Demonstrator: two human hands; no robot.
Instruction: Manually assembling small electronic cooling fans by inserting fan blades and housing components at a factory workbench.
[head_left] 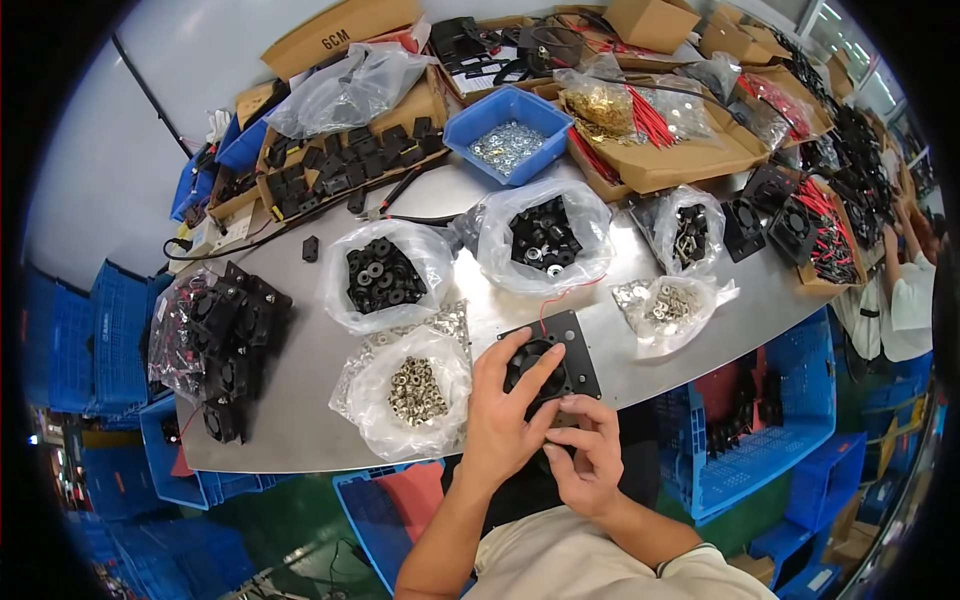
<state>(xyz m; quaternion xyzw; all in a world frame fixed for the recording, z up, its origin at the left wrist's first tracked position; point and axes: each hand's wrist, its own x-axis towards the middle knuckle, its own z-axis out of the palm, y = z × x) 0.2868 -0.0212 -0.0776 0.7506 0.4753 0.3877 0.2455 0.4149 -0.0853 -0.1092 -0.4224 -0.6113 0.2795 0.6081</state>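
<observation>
A black square plate with a small fan (578, 350) lies at the table's near edge, and a thin red wire runs from its far side. My left hand (505, 410) grips it, fingers across the fan's face. My right hand (588, 460) is just below the near edge of the plate, thumb and fingers pinched together; whatever is between them is hidden. Closest to my left hand is a clear bag of small metal nuts (415, 390). Behind it sits a bag of black washer-like rings (383, 278). Another bag of black round parts (545, 240) stands beyond the plate.
Two bags of small screws and metal parts (668, 305) sit to the right. A blue bin of washers (515, 135) and cardboard boxes line the back. Black fans (235, 340) are piled at left. Blue crates (750, 430) stand below the edge. Another person (910, 300) is at far right.
</observation>
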